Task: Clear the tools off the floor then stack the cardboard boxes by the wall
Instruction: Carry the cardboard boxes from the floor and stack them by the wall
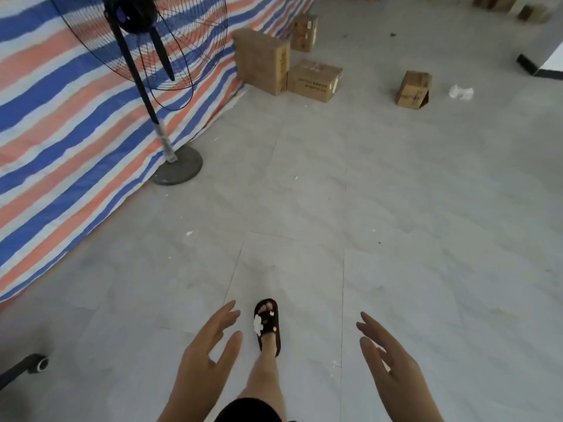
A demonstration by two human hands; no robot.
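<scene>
Both our hands are raised over open grey tile, holding nothing, with the cardboard boxes well ahead.

Beyond our fingertips the floor (396, 208) runs bare toward the boxes; the striped tarp (61, 117) edges it far to the left of our left fingers, with the standing fan (143, 56) planted at its hem. Well beyond our fingertips a tall box (262, 60) stands against the tarp, touching a low box (314, 80), a third box (304, 32) behind them; a small tilted box (413, 89) sits alone ahead of our right fingers. Our left hand (204, 357) and right hand (390, 367) are spread, fingers straight and apart; our sandal (268, 325) lies between them. No tools that we can make out.
</scene>
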